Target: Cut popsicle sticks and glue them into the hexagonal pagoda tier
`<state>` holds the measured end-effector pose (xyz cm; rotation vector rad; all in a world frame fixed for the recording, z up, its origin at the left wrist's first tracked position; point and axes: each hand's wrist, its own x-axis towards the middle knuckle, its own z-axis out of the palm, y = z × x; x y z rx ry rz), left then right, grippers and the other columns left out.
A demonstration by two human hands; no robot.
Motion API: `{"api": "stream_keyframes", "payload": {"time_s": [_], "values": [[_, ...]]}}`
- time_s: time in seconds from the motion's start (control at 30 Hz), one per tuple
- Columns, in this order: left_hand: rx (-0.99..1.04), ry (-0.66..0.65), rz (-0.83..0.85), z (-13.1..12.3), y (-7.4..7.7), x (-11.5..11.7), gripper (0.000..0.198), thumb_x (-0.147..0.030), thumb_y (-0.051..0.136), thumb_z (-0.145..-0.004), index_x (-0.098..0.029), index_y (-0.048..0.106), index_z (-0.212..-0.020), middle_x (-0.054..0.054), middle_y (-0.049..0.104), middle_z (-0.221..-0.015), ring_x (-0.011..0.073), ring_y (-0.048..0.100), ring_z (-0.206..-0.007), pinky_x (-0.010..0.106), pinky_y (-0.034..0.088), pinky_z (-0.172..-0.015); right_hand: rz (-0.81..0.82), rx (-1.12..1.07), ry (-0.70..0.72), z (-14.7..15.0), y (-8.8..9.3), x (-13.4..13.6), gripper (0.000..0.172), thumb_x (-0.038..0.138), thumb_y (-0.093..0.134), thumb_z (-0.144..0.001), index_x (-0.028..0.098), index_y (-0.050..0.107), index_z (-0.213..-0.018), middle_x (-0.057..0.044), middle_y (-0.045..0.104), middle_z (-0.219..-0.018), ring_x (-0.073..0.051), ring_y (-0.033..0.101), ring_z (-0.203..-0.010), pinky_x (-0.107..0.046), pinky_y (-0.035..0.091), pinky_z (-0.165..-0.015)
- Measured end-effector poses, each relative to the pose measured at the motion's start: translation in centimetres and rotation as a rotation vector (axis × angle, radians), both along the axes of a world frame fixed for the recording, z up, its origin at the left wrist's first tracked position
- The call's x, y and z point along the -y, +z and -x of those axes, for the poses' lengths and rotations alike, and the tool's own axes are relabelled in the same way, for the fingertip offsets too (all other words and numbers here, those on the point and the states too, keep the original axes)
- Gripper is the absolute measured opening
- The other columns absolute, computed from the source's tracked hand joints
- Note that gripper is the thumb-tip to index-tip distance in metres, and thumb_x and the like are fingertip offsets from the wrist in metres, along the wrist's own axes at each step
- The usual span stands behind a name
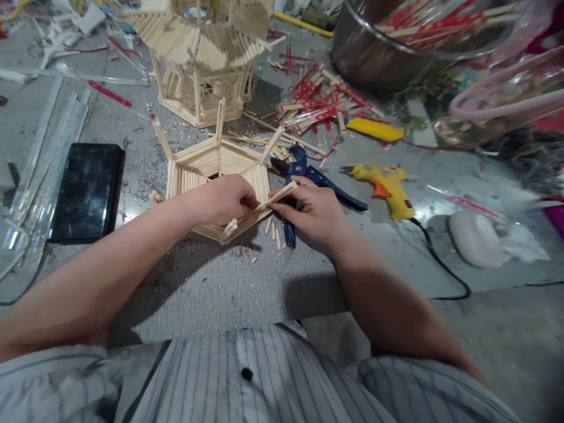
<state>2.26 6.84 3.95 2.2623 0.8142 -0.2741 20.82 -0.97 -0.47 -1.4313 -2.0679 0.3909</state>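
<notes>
The person's right hand [318, 210] has its grip drawn narrow, thumb and fingers closing on one pale stick post [284, 193] at the right corner of a six-sided stick frame [238, 156]. The left hand [227, 198] reaches over that frame with its fingers curled in against the right side; their tips are hidden, so whether they pinch anything cannot be told.

The frame lies on the grey table [259, 294], in front of the person. Counting the held one, six posts rise from it, one per corner. Just behind stands one roofed stick structure [198, 94].

One blue cutter [328, 187] lies beside the right hand, with at least four short sticks [274, 233] near its lower handle. Farther right are one yellow glue gun [390, 183] and one white rounded object [476, 238]; at the left, one black slab-shaped device [87, 192]. Behind, red-marked sticks [317, 97] lie heaped, too many to count, near one metal pot [374, 56].
</notes>
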Motion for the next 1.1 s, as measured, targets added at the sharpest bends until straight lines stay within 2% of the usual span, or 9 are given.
{"api": "stream_keyframes", "payload": {"time_s": [0.33,0.57,0.77,0.93,1.1], "values": [[0.044,0.039,0.064,-0.05,0.01,0.28,0.028,-0.012,0.052,-0.066,-0.009,0.07,-0.087,0.0,0.06,-0.059,0.0096,0.05,-0.057,0.021,0.033,-0.058,-0.049,-0.007,0.024,-0.06,-0.01,0.05,0.014,0.025,0.055,-0.083,0.02,0.068,-0.084,-0.002,0.072,-0.083,-0.016,0.064,-0.071,-0.048,0.037,-0.099],[0.045,0.061,0.11,-0.09,0.13,0.22,0.024,-0.014,0.053,-0.066,-0.009,0.07,-0.083,-0.001,0.055,-0.053,0.0088,0.046,-0.052,0.021,0.031,-0.055,-0.007,0.02,0.009,-0.05,0.04,0.01,0.015,0.027,0.055,-0.083,0.022,0.068,-0.084,-0.002,0.072,-0.084,-0.018,0.064,-0.073,-0.049,0.036,-0.1],[0.068,0.083,0.16,0.11,0.38,0.27,0.029,-0.014,0.051,-0.068,-0.01,0.07,-0.089,-0.002,0.055,-0.057,0.0074,0.044,-0.052,0.02,0.031,-0.055,-0.015,-0.003,0.016,-0.07,-0.06,0.02,0.015,0.027,0.055,-0.082,0.022,0.068,-0.085,-0.002,0.072,-0.085,-0.018,0.064,-0.074,-0.046,0.039,-0.097],[0.079,0.091,0.146,0.04,0.47,0.39,0.026,-0.011,0.052,-0.066,-0.011,0.071,-0.084,-0.003,0.054,-0.055,0.0075,0.045,-0.056,0.02,0.032,-0.059,-0.001,0.024,0.007,-0.07,-0.06,0.07,0.014,0.028,0.054,-0.083,0.022,0.067,-0.085,-0.002,0.072,-0.084,-0.018,0.063,-0.076,-0.046,0.038,-0.098],[0.04,0.056,0.152,0.29,0.66,0.31,0.028,-0.015,0.052,-0.069,-0.013,0.072,-0.089,-0.004,0.055,-0.056,0.0076,0.045,-0.057,0.019,0.033,-0.06,-0.052,0.081,0.046,0.21,0.19,0.43,0.013,0.029,0.054,-0.083,0.021,0.065,-0.082,-0.002,0.071,-0.078,-0.018,0.063,-0.073,-0.046,0.038,-0.096]]}}
